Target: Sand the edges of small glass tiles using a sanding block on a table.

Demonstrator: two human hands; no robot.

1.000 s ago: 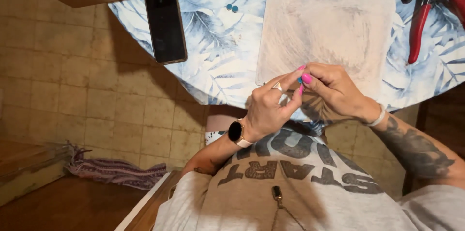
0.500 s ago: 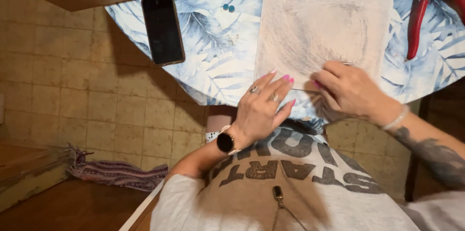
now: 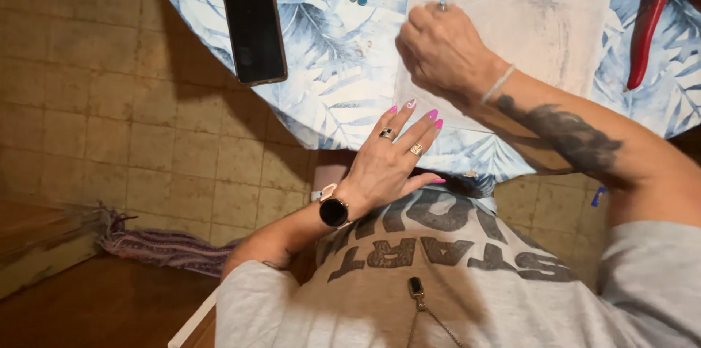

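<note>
A pale grey square board lies flat on the desk, which wears a blue leaf-print cloth, in the upper right of the frame. The right hand rests curled on the board's left part, near its edge; the view from above does not show whether its grip is clenched on anything, so I cannot tell. The left hand is released, fingers spread flat, hovering at the desk's near edge in the centre of the frame, just below and left of the board and apart from it.

The board's lower left corner sits close to the desk edge, so a sideways push from the right hand could probably slide it off. A dark phone in the upper left also lies near the rim; a tug on the cloth might carry it over. Red-handled pliers lie at the upper right, beside the board.
</note>
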